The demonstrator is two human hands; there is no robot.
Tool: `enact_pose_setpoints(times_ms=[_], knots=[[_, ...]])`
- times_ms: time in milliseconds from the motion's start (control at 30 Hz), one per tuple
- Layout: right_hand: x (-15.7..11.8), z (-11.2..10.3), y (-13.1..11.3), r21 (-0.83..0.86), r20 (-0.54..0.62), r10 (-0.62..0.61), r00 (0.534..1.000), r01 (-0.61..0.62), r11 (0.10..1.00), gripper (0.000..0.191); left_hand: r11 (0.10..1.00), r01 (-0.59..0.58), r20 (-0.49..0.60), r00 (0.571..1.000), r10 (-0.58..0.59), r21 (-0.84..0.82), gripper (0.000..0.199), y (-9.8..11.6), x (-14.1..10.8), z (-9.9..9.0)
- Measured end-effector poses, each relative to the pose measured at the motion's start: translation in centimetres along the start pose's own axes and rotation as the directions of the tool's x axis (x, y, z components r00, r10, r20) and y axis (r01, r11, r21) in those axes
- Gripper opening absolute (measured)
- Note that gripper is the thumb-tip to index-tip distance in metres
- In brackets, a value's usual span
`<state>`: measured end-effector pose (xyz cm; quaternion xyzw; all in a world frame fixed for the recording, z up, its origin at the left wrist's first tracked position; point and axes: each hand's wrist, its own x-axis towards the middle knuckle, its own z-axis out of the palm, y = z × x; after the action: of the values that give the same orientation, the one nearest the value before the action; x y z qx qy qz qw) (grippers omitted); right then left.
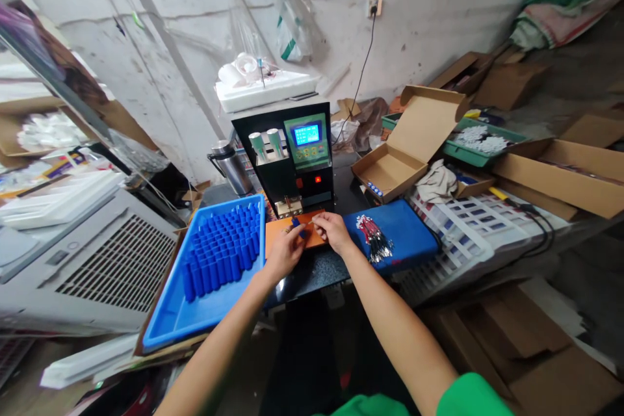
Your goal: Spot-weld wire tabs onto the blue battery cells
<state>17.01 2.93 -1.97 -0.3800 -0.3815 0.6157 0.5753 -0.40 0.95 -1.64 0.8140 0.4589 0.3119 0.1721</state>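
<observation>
My left hand is closed round a blue cylinder over the orange board. Beside it, my right hand pinches something small and pale, too tiny to make out. Just behind both hands stands a black machine with a lit blue screen and a red light. Upright blue cylinders fill much of a blue tray on the left. A bundle of red and black wires with metal ends lies on a blue surface at the right.
A steel flask stands left of the machine. An open cardboard box, a green tray of white parts and a white plastic crate are at the right. A large grey vented unit borders the blue tray.
</observation>
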Motion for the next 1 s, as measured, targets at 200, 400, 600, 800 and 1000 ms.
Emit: enact_pose_setpoints(times_ms=[200, 400, 600, 800, 1000], knots=[[0.3, -0.4, -0.1, 0.095, -0.053, 0.003, 0.999, 0.002, 0.996, 0.029, 0.99, 0.055, 0.023, 0.998, -0.052, -0.13, 0.043, 0.6, -0.6, 0.1], [0.3, 0.0, 0.0, 0.056, -0.06, -0.001, 0.998, 0.004, 0.998, 0.027, 0.944, 0.173, -0.008, 0.983, -0.183, -0.282, 0.035, 0.0, 0.3, -0.8], [0.3, 0.2, 0.3, -0.027, -0.071, -0.027, 0.997, 0.025, 0.999, 0.025, 0.928, 0.235, 0.014, 0.97, -0.242, -0.289, 0.032, -1.1, 2.2, -1.0], [0.4, 0.3, 0.6, -0.068, -0.082, -0.068, 0.994, 0.062, 0.996, 0.026, 0.882, 0.264, 0.018, 0.96, -0.279, -0.39, 0.032, -2.0, 2.6, -0.1], [0.4, 1.0, 0.6, -0.136, -0.092, -0.098, 0.991, 0.086, 0.987, 0.023, 0.899, 0.255, -0.014, 0.96, -0.278, -0.356, 0.033, -2.3, 2.4, 0.5]])
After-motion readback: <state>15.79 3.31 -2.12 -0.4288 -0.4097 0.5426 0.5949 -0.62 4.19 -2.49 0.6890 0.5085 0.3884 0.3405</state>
